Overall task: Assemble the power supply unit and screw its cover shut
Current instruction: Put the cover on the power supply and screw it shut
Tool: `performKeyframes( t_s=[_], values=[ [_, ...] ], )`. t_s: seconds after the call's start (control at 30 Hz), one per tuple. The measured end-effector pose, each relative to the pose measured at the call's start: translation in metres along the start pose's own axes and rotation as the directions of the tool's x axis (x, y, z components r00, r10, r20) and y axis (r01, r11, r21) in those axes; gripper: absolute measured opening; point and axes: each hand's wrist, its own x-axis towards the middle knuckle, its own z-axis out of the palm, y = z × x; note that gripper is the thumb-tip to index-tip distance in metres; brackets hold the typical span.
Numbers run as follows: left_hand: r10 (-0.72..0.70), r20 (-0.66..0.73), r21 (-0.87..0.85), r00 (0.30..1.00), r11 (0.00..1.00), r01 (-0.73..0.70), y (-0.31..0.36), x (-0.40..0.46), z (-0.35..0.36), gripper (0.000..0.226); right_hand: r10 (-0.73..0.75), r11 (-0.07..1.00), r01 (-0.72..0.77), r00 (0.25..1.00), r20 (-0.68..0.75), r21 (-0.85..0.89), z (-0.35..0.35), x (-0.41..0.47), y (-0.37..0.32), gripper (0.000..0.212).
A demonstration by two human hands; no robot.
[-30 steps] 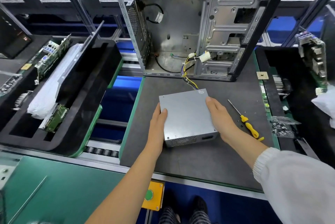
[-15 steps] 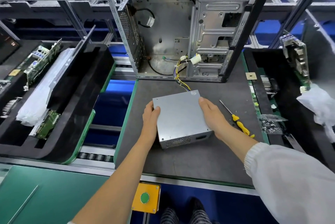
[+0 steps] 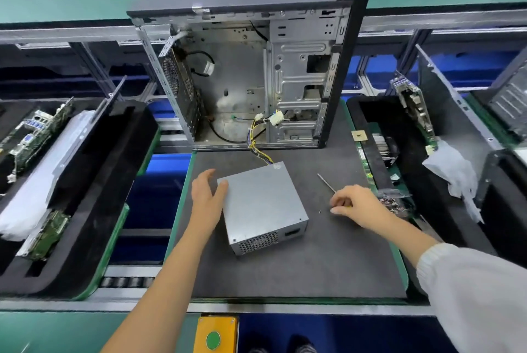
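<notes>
Right hand (image 3: 358,205): fingers curled down over the handle end of the screwdriver (image 3: 328,184). Only the bare metal shaft shows, running up and left from under the knuckles toward the far edge of the mat (image 3: 313,267). Whether the fingers have closed on the handle or only cover it, cannot tell. A tiny dark speck lies on the mat just left of the fingertips; too small to name.

Left hand (image 3: 206,194): fingers spread and relaxed, holding nothing. The thumb side touches or nearly touches the far-left corner of the power supply box (image 3: 263,204).

The box lies flat, mid-mat, between the two hands. Its vented end faces the near edge; its wire bundle (image 3: 258,150) leads off the far end into the open computer case (image 3: 251,81) standing at the mat's far edge. The box's long axis runs near to far, turned slightly clockwise.

Key relation: the screwdriver is on the box's right, under the right hand; a clear bag of screws (image 3: 395,202) sits just beyond that hand at the mat's right edge.

Change: half a second back both hands clasped the box's sides. Since then the right hand has let go and crossed to the screwdriver, and the left has loosened its clasp.
</notes>
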Motion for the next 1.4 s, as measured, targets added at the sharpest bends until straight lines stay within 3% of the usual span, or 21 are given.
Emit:
performKeyframes(
  t_s=[0.1,0.2,0.43,0.5,0.57,0.6,0.67,0.77,0.9,1.0,1.07,1.13,1.2,1.23,1.4],
  values=[
    [0.142,-0.102,0.056,0.985,0.989,-0.137,0.017,-0.02,-0.004,0.038,-0.03,0.993,0.022,0.997,-0.068,-0.115,0.014,0.003,-0.004,0.011],
    [0.231,-0.094,0.084,0.968,0.971,-0.223,0.03,-0.031,-0.004,0.029,-0.037,0.979,0.01,0.992,-0.124,-0.205,0.022,0.008,-0.008,0.014],
    [0.267,-0.036,0.085,0.963,0.961,-0.263,0.049,-0.031,0.013,0.018,-0.104,0.944,0.064,0.989,-0.108,-0.323,0.027,0.011,-0.015,0.006],
    [0.29,0.009,0.068,0.957,0.955,-0.29,0.054,-0.032,0.023,0.011,-0.085,0.99,0.064,0.981,-0.175,-0.122,0.022,0.008,-0.021,0.008],
    [0.276,0.125,0.025,0.953,0.959,-0.281,0.064,-0.033,0.037,0.015,-0.018,0.955,0.107,0.952,-0.305,0.276,0.013,0.003,-0.037,0.013],
    [0.248,0.195,0.006,0.949,0.967,-0.254,0.069,-0.034,0.045,0.02,-0.006,0.894,0.167,0.932,-0.362,0.416,0.007,-0.001,-0.048,0.012],
    [0.176,0.306,-0.085,0.936,0.984,-0.157,0.079,-0.034,0.058,0.028,-0.049,0.829,0.274,0.904,-0.425,0.488,-0.004,-0.006,-0.072,0.008],
    [0.086,0.368,-0.332,0.926,0.942,0.044,0.087,-0.03,0.068,0.03,-0.085,0.831,0.328,0.873,-0.48,0.449,-0.01,-0.008,-0.096,0.007],
    [-0.038,0.447,-0.498,0.894,0.819,0.284,0.087,-0.024,0.068,0.024,-0.11,0.852,0.366,0.825,-0.554,0.375,-0.01,-0.008,-0.104,0.009],
    [-0.105,0.444,-0.534,0.89,0.766,0.357,0.083,-0.019,0.063,0.019,-0.25,0.854,0.408,0.866,-0.432,0.322,-0.008,-0.004,-0.101,0.02],
    [-0.108,0.404,-0.507,0.908,0.8,0.321,0.081,-0.013,0.056,0.018,-0.22,0.898,0.337,0.9,-0.376,0.282,-0.006,0.0,-0.083,0.025],
    [-0.099,0.368,-0.495,0.925,0.821,0.285,0.077,-0.009,0.049,0.018,-0.061,0.993,0.094,0.934,-0.352,0.078,-0.004,0.006,-0.054,0.026],
    [-0.095,0.341,-0.497,0.935,0.826,0.265,0.073,-0.006,0.043,0.014,0.137,0.948,-0.208,0.95,-0.282,-0.241,0.001,0.009,-0.028,0.037],
    [-0.098,0.33,-0.501,0.939,0.825,0.262,0.071,-0.005,0.04,0.011,0.211,0.895,-0.284,0.949,-0.235,-0.344,0.005,0.01,-0.019,0.041],
    [-0.099,0.317,-0.562,0.943,0.782,0.271,0.059,-0.001,0.032,0.009,0.284,0.885,-0.318,0.948,-0.145,-0.34,0.014,0.018,-0.005,0.028]
  ],
)
